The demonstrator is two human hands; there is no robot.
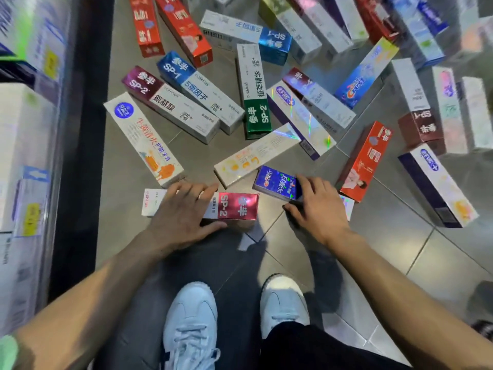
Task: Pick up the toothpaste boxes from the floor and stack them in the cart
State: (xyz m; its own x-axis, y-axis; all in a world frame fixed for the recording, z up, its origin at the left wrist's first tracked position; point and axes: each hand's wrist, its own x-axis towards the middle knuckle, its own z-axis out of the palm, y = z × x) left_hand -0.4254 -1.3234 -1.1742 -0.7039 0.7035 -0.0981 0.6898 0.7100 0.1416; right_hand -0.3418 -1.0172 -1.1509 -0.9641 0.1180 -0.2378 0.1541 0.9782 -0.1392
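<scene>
Both hands reach down to the tiled floor (386,236), each on one toothpaste box. The left hand (184,212) lies over the middle of a white-and-pink SP-2 box (237,206) that sits flat on the floor, fingers over its far edge and thumb at its near edge; its grip is closing narrow around that box. The right hand (320,206) covers one end of a blue Crest 3D box (274,182), fingers over the top and thumb low on the near side, holding it where it lies on the floor.

Beyond the hands, more toothpaste boxes lie scattered on the floor, some overlapping: among the sharp ones, one green SP-2 box (256,113), one maroon SP-2 box (170,102) and one white box with orange print (144,140). Farther ones are too blurred to count exactly. Two white sneakers (192,321) stand below. A shelf of boxed goods (26,129) runs along the left.
</scene>
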